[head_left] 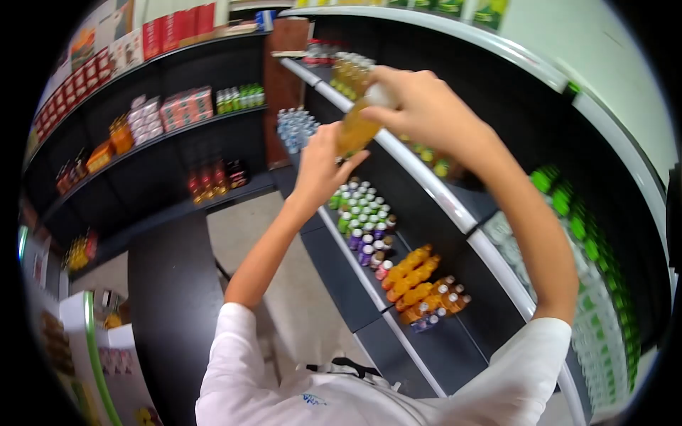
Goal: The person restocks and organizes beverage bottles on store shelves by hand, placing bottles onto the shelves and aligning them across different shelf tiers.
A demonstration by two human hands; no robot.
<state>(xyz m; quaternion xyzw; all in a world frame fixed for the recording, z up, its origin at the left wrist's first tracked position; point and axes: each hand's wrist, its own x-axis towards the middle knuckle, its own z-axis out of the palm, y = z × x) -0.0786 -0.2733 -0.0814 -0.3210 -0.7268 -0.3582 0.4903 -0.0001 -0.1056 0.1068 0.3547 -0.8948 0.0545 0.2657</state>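
Black-backed shelving (490,96), drinks (412,277) too packed to count; right forearm (529,195) blocking part. One dark table (170,284). One amber bottle (356,131) before shelving: right hand (426,106) pinching capped end, left hand (320,162) cupping base.

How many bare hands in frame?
2: the left hand around the lower end of the white-capped, golden-yellow cylindrical bottle, the right hand at its cap. No others show.
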